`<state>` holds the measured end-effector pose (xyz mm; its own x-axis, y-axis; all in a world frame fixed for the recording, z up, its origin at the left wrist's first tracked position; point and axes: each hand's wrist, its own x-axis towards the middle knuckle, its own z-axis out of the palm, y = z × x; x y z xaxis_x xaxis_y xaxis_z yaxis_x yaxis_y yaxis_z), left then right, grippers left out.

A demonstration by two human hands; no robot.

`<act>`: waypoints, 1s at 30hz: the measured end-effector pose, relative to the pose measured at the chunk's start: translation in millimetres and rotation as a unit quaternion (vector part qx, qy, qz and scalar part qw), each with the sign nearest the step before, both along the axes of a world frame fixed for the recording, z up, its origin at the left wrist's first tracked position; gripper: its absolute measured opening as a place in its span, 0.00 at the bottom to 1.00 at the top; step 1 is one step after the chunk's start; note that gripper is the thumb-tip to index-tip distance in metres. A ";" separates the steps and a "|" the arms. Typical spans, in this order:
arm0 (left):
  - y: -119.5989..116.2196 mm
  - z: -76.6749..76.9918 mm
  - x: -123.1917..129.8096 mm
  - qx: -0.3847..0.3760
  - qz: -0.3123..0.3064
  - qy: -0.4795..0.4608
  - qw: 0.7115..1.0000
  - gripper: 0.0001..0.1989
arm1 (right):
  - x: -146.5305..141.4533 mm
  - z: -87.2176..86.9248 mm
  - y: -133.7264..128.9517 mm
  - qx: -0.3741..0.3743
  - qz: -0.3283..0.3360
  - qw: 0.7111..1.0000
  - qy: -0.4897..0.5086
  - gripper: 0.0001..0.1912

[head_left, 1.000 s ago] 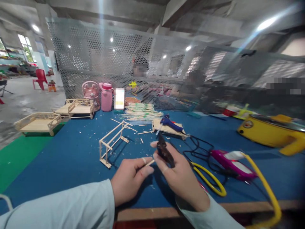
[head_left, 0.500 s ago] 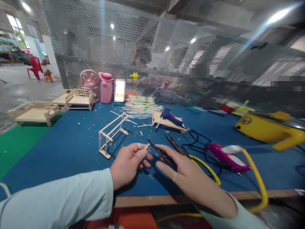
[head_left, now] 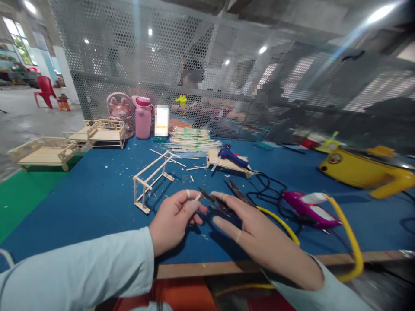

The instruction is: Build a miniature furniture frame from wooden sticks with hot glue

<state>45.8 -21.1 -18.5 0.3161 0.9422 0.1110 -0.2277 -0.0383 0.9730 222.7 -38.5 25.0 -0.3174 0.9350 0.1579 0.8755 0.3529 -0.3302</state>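
Between thumb and fingers, my left hand pinches a short wooden stick, whose tip points up and right. Dark pliers or cutters lie in my right hand, their jaws close to the stick's tip. The fingers of that hand curve around the tool, which partly hides behind them. Just left of my hands stands an open frame of thin wooden sticks on the blue table. A second dark tool lies beyond my right hand.
A blue glue gun rests on a small wooden piece. Bundled sticks, a pink bottle and wooden bed-like models stand farther back. Right are a purple power strip, cables and a yellow pot.
The tool's jaws look closer together at the stick's tip, and less of the stick shows. The view has shifted slightly; both hands stay in nearly the same place.
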 end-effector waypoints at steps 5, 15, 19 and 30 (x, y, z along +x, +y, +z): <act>0.4 -1.6 0.3 0.007 -0.005 0.005 1.000 0.09 | 0.6 -1.4 -0.5 0.018 0.004 1.000 0.001 0.26; 0.9 0.6 -6.8 0.095 -0.003 0.094 0.991 0.11 | 3.8 -4.6 7.0 0.080 0.049 0.995 -0.029 0.19; -2.0 -2.3 -3.8 0.059 0.001 0.111 0.992 0.13 | 9.2 -11.7 14.3 0.099 0.057 0.992 -0.060 0.21; -5.0 -2.4 3.7 0.011 0.001 0.046 0.999 0.10 | 13.2 -2.2 23.1 0.081 -0.019 0.995 -0.049 0.28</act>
<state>49.5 -26.1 -20.9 0.3241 0.9405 0.1017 -0.1370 -0.0597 0.9888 235.8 -15.4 22.9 -0.3038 0.9112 0.2781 0.9141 0.3611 -0.1846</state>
